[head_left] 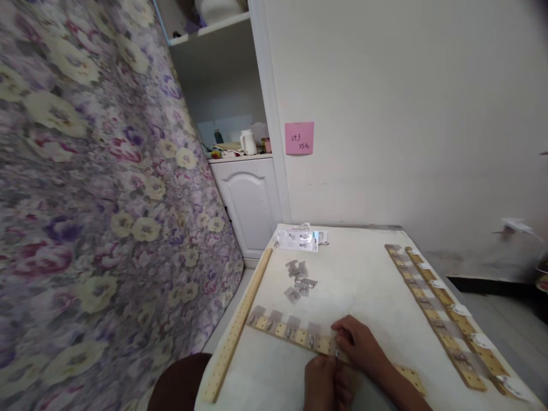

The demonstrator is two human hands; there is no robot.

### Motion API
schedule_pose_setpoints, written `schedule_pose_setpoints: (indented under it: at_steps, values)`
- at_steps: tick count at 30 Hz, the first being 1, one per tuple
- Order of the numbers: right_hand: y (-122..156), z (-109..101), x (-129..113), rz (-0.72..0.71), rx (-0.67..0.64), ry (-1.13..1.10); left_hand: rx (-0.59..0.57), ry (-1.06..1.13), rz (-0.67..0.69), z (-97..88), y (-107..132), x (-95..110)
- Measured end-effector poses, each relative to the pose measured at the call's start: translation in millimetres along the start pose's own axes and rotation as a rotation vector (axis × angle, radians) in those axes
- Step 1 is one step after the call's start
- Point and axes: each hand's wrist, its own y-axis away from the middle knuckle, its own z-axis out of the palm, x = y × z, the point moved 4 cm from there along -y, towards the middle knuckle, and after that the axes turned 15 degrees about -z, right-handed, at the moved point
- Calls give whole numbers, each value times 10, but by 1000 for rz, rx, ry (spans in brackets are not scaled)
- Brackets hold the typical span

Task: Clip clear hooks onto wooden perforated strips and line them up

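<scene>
A pale wooden strip (301, 337) with drilled holes lies crosswise near the front of the table. Metal hooks on clear square adhesive plates (289, 331) sit along it at intervals. My right hand (358, 341) is curled over the strip, its fingertips closed at a metal hook (337, 351). Just in front of that hook, my left hand (322, 381) is closed with bent fingers; what it grips is hidden. The strip's right end (410, 375) shows past my right forearm. Farther back lies a small pile of loose hooks (299, 281) on clear plates.
A long perforated wooden bar (240, 325) lies along the table's left edge. At the right lie a strip with metal hooks (432, 314) and a strip with white hooks (464, 322). Clear plastic packaging (296, 238) sits at the back, near the wall (385, 114).
</scene>
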Motion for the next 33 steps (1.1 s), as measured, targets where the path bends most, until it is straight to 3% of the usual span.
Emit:
schedule_pose_setpoints:
  at_steps: [33]
  values:
    - [2, -3, -4, 15, -59, 21, 60, -80, 77, 39, 103, 32]
